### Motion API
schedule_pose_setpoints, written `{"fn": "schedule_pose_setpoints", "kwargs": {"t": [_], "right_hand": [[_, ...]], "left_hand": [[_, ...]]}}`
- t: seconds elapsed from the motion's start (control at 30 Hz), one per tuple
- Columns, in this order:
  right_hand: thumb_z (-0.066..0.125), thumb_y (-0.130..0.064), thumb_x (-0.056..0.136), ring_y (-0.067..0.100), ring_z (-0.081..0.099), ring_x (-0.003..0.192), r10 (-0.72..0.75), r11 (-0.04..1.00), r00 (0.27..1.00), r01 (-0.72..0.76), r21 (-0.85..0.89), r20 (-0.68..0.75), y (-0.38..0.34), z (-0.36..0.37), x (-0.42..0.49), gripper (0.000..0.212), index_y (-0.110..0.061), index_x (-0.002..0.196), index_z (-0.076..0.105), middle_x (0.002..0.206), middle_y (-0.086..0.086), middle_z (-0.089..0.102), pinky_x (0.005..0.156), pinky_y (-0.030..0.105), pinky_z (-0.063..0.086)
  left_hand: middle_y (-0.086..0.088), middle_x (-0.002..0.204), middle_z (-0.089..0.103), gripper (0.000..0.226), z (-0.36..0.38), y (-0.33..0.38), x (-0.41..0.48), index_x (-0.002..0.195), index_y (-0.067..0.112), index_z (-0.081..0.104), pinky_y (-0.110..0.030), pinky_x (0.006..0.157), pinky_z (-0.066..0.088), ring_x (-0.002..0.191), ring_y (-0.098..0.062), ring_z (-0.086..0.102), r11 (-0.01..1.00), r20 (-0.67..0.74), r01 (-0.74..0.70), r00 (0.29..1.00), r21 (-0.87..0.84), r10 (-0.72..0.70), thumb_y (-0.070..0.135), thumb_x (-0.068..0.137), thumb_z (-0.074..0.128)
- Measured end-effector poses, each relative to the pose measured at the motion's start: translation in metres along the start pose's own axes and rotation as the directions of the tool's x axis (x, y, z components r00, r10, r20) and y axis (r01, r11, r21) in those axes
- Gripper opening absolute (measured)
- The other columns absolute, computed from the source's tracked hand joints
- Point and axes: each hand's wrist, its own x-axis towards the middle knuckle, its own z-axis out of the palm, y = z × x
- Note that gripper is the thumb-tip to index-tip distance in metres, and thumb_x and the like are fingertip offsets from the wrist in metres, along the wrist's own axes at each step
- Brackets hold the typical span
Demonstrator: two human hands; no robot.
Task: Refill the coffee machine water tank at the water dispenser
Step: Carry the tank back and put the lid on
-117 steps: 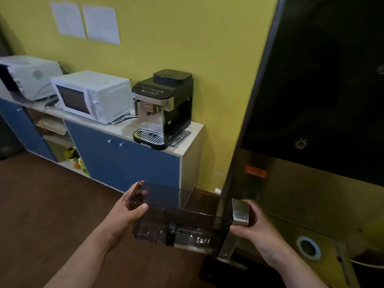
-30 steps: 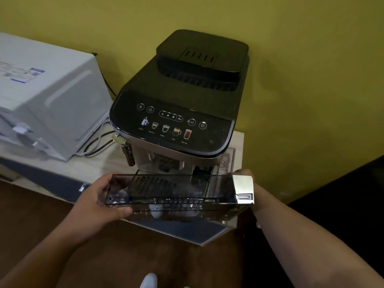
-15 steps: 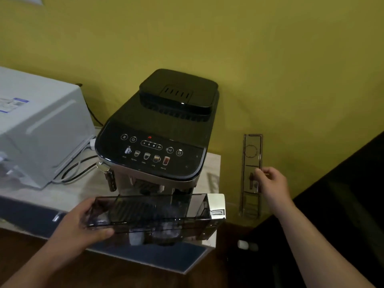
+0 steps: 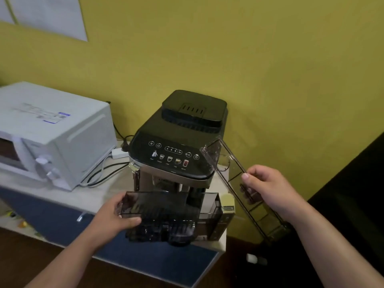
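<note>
Left hand [image 4: 116,217] grips water tank [image 4: 172,217] level, likely against spilling; right hand [image 4: 270,192] pinches its lid [image 4: 234,173] clear.

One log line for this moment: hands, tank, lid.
left hand: holds water tank | right hand: holds tank lid, tilted | tank: uncovered, before coffee machine

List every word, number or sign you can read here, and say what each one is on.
"x2": in a round button on the coffee machine panel.
Power sign: round button at the panel's right end.
Five drink pictures on the panel: captions under them too small to read.
Sticker on top of the microwave: blurred, unreadable.
Paper sheets on the wall: no text legible.
</note>
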Motion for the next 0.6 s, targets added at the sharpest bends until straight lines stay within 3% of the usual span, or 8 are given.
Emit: {"fn": "schedule_pose_setpoints", "kwargs": {"t": [0.1, 0.23, 0.3, 0.37, 0.43, 0.53, 0.6], "right_hand": [[0.054, -0.015, 0.101, 0.016, 0.071, 0.065, 0.064, 0.994, 0.991, -0.075, 0.086, 0.12, -0.011, 0.018, -0.009, 0.019, 0.0, 0.09, 0.057, 0.077, 0.01, 0.074, 0.059, 0.027, 0.06], [0.046, -0.018, 0.104, 0.039, 0.074, 0.086, 0.134, 0.926, 0.93, -0.24, 0.291, 0.341, -0.022, 0.037, -0.014, 0.012, -0.009, 0.095, 0.046, 0.1, 0.029, 0.074, 0.077, 0.05, 0.062], [0.047, -0.021, 0.104, 0.042, 0.072, 0.082, 0.112, 0.927, 0.918, -0.234, 0.294, 0.381, -0.026, 0.046, -0.015, 0.012, -0.01, 0.099, 0.048, 0.096, 0.028, 0.073, 0.075, 0.052, 0.061], [0.048, -0.022, 0.105, 0.031, 0.072, 0.074, 0.07, 0.978, 0.938, -0.132, 0.164, 0.339, -0.028, 0.058, -0.014, 0.013, -0.01, 0.103, 0.053, 0.086, 0.018, 0.073, 0.069, 0.045, 0.06], [0.049, -0.023, 0.105, 0.023, 0.075, 0.075, -0.007, 0.999, 0.947, 0.019, -0.033, 0.321, -0.032, 0.068, -0.013, 0.013, -0.021, 0.106, 0.061, 0.085, 0.008, 0.074, 0.072, 0.04, 0.062], [0.047, -0.024, 0.105, 0.024, 0.073, 0.087, -0.083, 0.973, 0.941, 0.148, -0.177, 0.328, -0.04, 0.08, -0.011, 0.021, -0.032, 0.111, 0.066, 0.094, 0.004, 0.075, 0.081, 0.039, 0.061], [0.043, -0.024, 0.106, 0.027, 0.07, 0.079, -0.1, 0.953, 0.937, 0.187, -0.237, 0.335, -0.043, 0.086, -0.008, 0.024, -0.032, 0.108, 0.066, 0.091, 0.007, 0.072, 0.078, 0.043, 0.058]], "left_hand": [[0.013, 0.11, 0.075, 0.052, 0.001, 0.0, 0.001, 0.107, 0.032, 0.071, -0.029, 0.088, 0.053, 0.098, -0.002, 0.07, 1.0, -0.003, 0.007, 1.0, -0.002, -0.007, 0.01, 0.063, 0.089], [0.003, 0.111, 0.077, 0.061, -0.002, -0.004, 0.002, 0.112, 0.022, 0.07, -0.029, 0.089, 0.052, 0.101, -0.008, 0.072, 1.0, -0.015, 0.004, 1.0, -0.001, -0.004, 0.018, 0.055, 0.089], [0.001, 0.111, 0.077, 0.06, -0.002, -0.007, 0.003, 0.113, 0.019, 0.07, -0.029, 0.09, 0.052, 0.102, -0.01, 0.072, 1.0, -0.016, -0.002, 1.0, -0.01, 0.002, 0.015, 0.056, 0.089], [0.004, 0.11, 0.076, 0.056, -0.002, -0.008, 0.004, 0.113, 0.017, 0.069, -0.019, 0.085, 0.053, 0.1, -0.008, 0.071, 1.0, -0.021, -0.01, 1.0, -0.008, 0.01, 0.005, 0.061, 0.089], [0.008, 0.108, 0.076, 0.053, 0.0, -0.006, 0.004, 0.112, 0.017, 0.068, -0.012, 0.077, 0.054, 0.098, -0.004, 0.071, 1.0, -0.011, -0.007, 1.0, -0.009, 0.007, -0.006, 0.068, 0.086], [0.011, 0.105, 0.077, 0.051, 0.001, -0.006, 0.004, 0.111, 0.019, 0.068, -0.012, 0.074, 0.054, 0.098, -0.003, 0.071, 1.0, -0.01, -0.001, 1.0, -0.018, 0.001, -0.01, 0.072, 0.083], [0.01, 0.104, 0.078, 0.05, 0.001, -0.007, 0.004, 0.112, 0.018, 0.068, -0.015, 0.075, 0.056, 0.097, -0.005, 0.072, 0.999, -0.012, 0.001, 1.0, -0.035, -0.002, -0.011, 0.073, 0.082]]}}
